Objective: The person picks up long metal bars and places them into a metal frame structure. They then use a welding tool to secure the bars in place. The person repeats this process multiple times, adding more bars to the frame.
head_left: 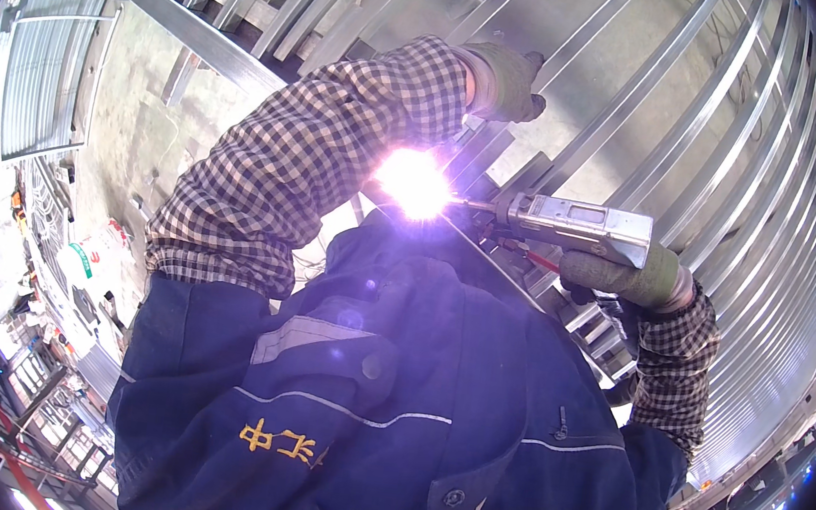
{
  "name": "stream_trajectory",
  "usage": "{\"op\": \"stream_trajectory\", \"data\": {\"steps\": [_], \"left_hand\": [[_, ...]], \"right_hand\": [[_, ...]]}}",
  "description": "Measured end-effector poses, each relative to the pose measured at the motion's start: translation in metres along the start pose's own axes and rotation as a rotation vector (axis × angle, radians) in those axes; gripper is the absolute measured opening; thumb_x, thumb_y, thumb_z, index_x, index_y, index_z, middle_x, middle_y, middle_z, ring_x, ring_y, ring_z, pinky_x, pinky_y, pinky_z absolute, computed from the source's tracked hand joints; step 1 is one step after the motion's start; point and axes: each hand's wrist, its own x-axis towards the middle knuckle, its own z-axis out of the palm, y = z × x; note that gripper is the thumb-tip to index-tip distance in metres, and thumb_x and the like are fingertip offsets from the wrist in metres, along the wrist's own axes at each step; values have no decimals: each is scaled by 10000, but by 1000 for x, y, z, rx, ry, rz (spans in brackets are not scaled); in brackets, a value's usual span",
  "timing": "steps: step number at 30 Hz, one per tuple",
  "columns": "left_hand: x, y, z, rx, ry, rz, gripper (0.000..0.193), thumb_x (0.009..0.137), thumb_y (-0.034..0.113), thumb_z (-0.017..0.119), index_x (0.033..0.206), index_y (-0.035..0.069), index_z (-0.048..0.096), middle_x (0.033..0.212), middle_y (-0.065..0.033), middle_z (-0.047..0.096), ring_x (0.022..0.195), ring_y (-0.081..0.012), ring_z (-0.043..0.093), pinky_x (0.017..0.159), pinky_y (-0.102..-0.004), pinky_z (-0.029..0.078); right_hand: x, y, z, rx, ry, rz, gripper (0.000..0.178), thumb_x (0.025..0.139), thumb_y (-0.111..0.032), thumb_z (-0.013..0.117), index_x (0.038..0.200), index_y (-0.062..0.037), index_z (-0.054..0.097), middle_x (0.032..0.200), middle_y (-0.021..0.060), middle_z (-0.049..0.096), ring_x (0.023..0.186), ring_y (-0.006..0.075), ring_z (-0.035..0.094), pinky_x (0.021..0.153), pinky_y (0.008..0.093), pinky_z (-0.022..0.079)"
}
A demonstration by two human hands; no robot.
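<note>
My right hand [627, 276], in a grey-green glove, is closed round the handle of a silver handheld welding gun [583, 225]. The gun's thin nozzle points left into a blinding white-violet flash [416, 183], whose glare hides the spot it meets. Beyond the flash, my gloved left hand [508, 83] reaches over the metal bars with finger and thumb apart; no held object shows. It lies beside a long silver bar [595, 30], and whether it touches that bar I cannot tell. Checkered sleeve covers [321, 134] wrap both my forearms.
Many parallel metal bars [733, 141] form a large frame across the right and far side. A thick rail [173, 22] runs along the far left. Another barred panel [50, 83] stands at the left edge. A white bucket [80, 260] sits on the cluttered left floor.
</note>
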Motion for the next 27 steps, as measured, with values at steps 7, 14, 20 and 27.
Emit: {"op": "stream_trajectory", "data": {"steps": [7,14,20,27], "left_hand": [[-2,2,0,1,17,-23,708,1071,447,504,1593,-18,393,1152,-229,764,1088,-391,737,993,-497,567],[-30,-5,-3,-83,392,86,609,1062,442,613,1482,1,573,1107,-160,788,984,-292,772,923,-411,595],[-67,-97,-1,-601,906,79,422,1042,270,735,1372,11,685,1031,-43,773,849,-100,705,731,-220,567],[-107,-205,41,-791,1322,-172,303,1063,202,685,1280,-2,741,1034,-9,763,924,-68,667,816,-247,553]], "right_hand": [[-3,6,-5,-63,-29,-14,520,1030,-165,738,1488,34,593,1109,83,768,738,72,651,635,230,548],[-5,7,-4,0,-21,-5,537,1023,-159,747,1498,32,584,1170,101,772,766,80,661,651,230,553],[-1,24,-4,-37,13,-128,514,1013,-141,751,1470,44,605,1316,147,741,1023,168,717,869,298,596],[-8,31,-14,-214,-16,-129,402,1015,-81,708,1406,1,667,1340,202,723,1230,277,708,1040,384,586]]}}
